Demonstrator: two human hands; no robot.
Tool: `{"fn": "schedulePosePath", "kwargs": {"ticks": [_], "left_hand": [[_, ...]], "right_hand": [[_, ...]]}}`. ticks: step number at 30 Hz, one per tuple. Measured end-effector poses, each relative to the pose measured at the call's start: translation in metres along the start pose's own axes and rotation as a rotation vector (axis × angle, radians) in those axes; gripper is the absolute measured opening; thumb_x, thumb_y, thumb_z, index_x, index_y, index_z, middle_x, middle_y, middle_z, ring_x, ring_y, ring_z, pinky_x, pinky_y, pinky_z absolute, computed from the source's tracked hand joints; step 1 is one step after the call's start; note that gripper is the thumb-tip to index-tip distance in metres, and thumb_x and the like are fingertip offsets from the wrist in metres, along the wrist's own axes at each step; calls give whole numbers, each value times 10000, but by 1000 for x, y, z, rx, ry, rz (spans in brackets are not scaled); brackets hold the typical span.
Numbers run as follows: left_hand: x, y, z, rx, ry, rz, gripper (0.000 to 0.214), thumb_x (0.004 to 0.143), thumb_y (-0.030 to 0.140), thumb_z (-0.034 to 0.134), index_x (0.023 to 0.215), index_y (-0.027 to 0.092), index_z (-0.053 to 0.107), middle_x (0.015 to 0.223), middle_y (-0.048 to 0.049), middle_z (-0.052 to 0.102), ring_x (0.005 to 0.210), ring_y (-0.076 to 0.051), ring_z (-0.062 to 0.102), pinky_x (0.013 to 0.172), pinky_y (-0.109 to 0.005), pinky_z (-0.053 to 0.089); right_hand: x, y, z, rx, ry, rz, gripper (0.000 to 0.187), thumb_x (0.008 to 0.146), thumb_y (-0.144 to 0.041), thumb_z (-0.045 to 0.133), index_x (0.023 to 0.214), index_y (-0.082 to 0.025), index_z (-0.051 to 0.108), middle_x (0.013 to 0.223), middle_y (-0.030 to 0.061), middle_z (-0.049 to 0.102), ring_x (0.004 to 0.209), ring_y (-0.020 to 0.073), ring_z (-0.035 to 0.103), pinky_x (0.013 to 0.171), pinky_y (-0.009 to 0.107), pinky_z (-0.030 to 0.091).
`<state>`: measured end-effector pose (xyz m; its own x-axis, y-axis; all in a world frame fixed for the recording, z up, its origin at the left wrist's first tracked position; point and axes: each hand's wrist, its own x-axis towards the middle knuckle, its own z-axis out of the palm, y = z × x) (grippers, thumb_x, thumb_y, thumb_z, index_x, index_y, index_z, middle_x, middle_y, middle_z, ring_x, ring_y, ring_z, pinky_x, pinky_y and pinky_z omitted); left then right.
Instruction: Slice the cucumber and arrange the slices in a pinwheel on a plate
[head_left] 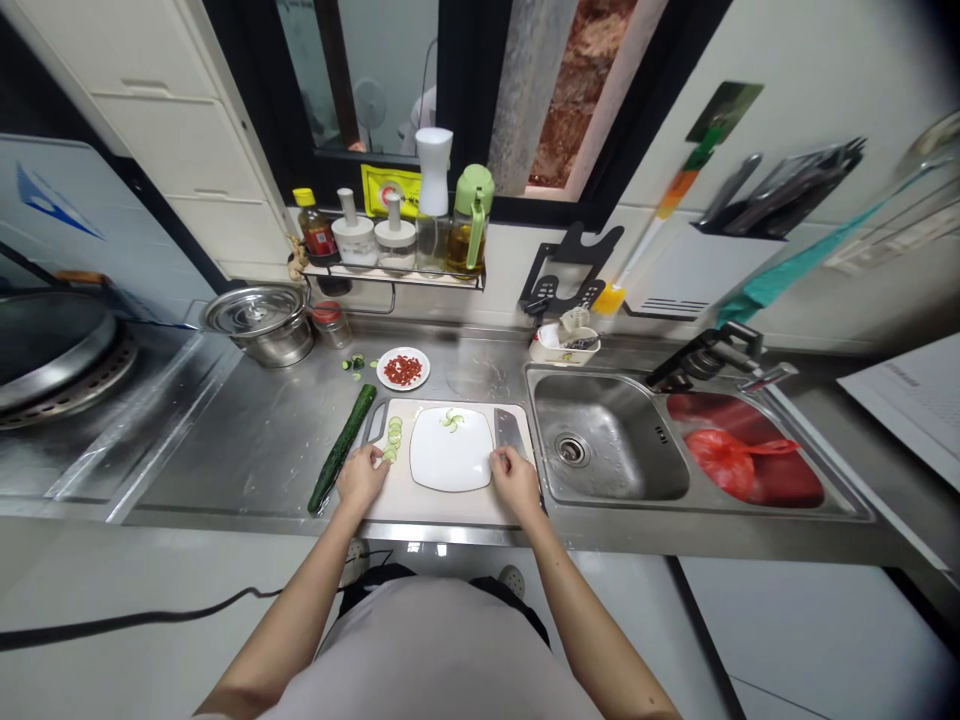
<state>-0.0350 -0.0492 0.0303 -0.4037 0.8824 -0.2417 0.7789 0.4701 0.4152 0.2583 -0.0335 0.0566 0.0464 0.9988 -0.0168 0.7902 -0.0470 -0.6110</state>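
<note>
A white square plate [451,460] with a few cucumber slices [451,419] at its far edge lies on a pale cutting board [420,500]. A row of cucumber slices [393,436] lies on the board left of the plate. My left hand [361,476] rests at the plate's left side, fingers curled by those slices. My right hand [515,480] is at the plate's right edge, fingers curled, just in front of a cleaver blade [508,430]. A whole cucumber [342,447] lies left of the board.
A small dish of red chilli pieces [403,369] and cucumber bits [355,364] sit behind the board. The sink [607,450] is to the right, with a red bag [739,462] in the second basin. A steel pot [261,322] and wok [52,350] stand left.
</note>
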Motion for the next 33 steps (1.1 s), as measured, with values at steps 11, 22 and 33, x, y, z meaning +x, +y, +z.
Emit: {"fn": "schedulePosePath", "kwargs": {"ticks": [11, 22, 33], "left_hand": [[7, 23, 0, -838, -68, 84, 296, 624, 409, 702, 764, 168, 603, 686, -8, 642, 661, -133, 602, 653, -233, 458], [-7, 96, -33, -985, -231, 349, 306, 616, 411, 725, 768, 160, 639, 771, -36, 662, 712, -132, 602, 688, -251, 488], [-17, 106, -41, -1016, -193, 299, 399, 627, 533, 714, 708, 162, 593, 626, -4, 601, 564, -94, 509, 547, -207, 374]], "right_hand": [[0, -22, -2, 56, -29, -46, 307, 873, -386, 418, 886, -198, 660, 653, 5, 589, 642, 160, 549, 598, 231, 353], [26, -97, -26, 181, -83, -408, 179, 886, -286, 523, 970, -214, 664, 986, 47, 628, 993, 180, 538, 901, 293, 390], [31, -89, -25, 212, -33, -519, 138, 893, -248, 528, 851, -212, 655, 921, 38, 615, 967, 187, 530, 870, 313, 397]]}}
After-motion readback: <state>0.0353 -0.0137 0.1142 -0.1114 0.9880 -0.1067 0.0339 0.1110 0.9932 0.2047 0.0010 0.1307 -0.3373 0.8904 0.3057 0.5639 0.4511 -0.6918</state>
